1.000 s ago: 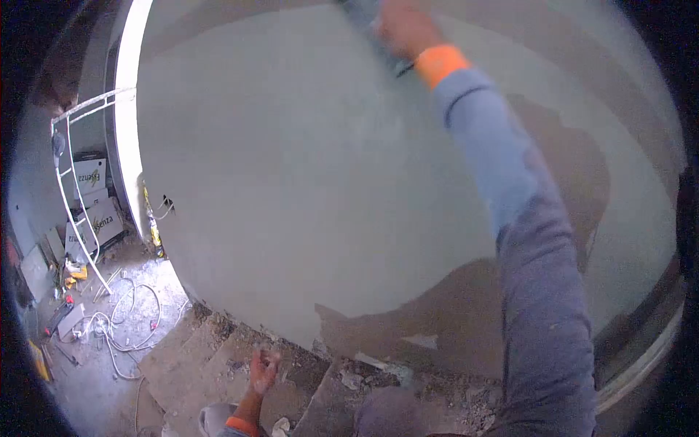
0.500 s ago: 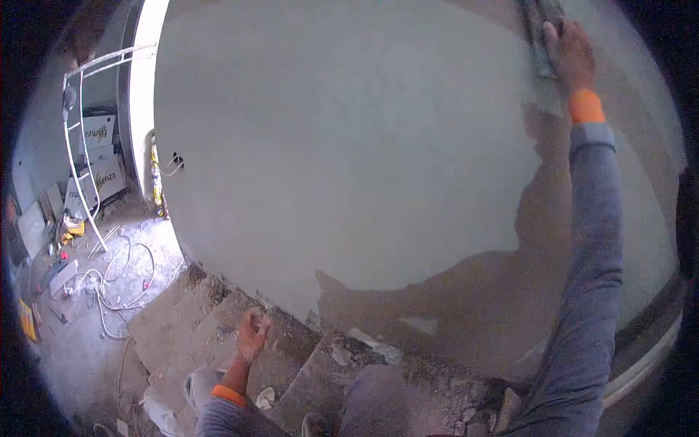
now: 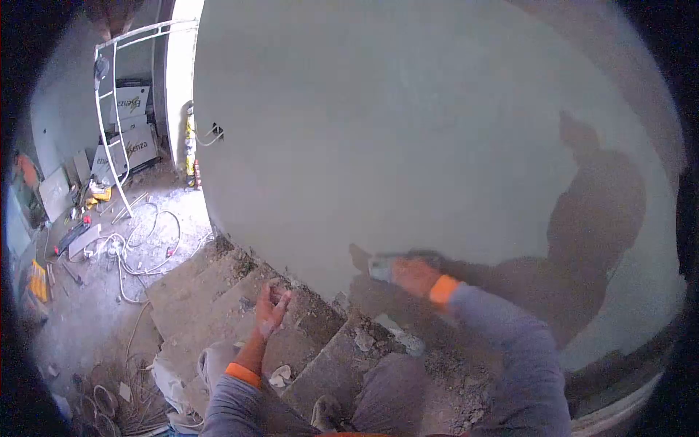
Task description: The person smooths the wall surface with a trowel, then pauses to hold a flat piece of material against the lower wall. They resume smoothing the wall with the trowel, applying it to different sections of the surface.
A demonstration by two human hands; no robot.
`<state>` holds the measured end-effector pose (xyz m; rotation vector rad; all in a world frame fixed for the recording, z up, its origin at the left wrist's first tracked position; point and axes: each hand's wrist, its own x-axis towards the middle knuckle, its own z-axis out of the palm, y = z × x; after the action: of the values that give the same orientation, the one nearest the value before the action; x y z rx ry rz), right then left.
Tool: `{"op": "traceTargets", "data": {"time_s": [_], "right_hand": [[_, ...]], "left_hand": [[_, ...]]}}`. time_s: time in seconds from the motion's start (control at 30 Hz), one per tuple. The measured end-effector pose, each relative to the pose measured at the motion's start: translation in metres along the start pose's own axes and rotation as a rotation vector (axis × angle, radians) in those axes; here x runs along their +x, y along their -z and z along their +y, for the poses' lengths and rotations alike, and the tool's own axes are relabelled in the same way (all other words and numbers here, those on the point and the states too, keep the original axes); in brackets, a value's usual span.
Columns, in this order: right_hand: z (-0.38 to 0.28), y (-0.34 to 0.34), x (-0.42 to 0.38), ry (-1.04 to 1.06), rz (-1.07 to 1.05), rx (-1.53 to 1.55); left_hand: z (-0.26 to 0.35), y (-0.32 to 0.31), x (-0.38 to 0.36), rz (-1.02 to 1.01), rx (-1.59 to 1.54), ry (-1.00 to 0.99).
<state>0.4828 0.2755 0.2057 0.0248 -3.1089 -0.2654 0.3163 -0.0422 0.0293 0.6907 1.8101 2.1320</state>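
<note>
My right hand [image 3: 415, 277] is closed on a plastering trowel [image 3: 381, 268], whose blade lies against the lower part of the grey plastered wall [image 3: 378, 146]. Motion blurs this hand a little, and the fingers partly cover the tool. Lower and to the left, my left hand [image 3: 273, 306] hangs over the dusty steps [image 3: 218, 306], its fingers loosely curled and apart with nothing seen between them. Shadows of my head and arm fall across the wall's right side.
Rubble [image 3: 455, 386] lies along the foot of the wall. A white metal frame [image 3: 102, 109] leans at the left, near printed boxes [image 3: 135, 146]. Looped cables [image 3: 138, 255] and tools spread over the floor. Wires stick out of a wall hole [image 3: 217, 132].
My right hand has brought the trowel from the upper right of the wall down and left to its lower part. My left hand stays over the steps. The view has shifted slightly.
</note>
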Motion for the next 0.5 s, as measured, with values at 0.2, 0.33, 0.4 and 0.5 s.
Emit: {"op": "traceTargets", "data": {"time_s": [0.2, 0.33, 0.4, 0.5], "right_hand": [[0.081, 0.344, 0.032, -0.203, 0.968, -0.854], [0.109, 0.471, 0.050, -0.379, 1.265, -0.928], [0.070, 0.445, 0.084, -0.515, 1.044, -0.648], [0.063, 0.337, 0.151, -0.327, 0.803, -0.497]], "left_hand": [[0.011, -0.013, -0.002, 0.013, 0.073, 0.035], [-0.033, -0.017, 0.003, -0.020, 0.105, 0.028], [-0.019, -0.018, 0.002, -0.038, 0.147, 0.049], [-0.041, -0.015, 0.009, -0.054, 0.202, 0.043]]}}
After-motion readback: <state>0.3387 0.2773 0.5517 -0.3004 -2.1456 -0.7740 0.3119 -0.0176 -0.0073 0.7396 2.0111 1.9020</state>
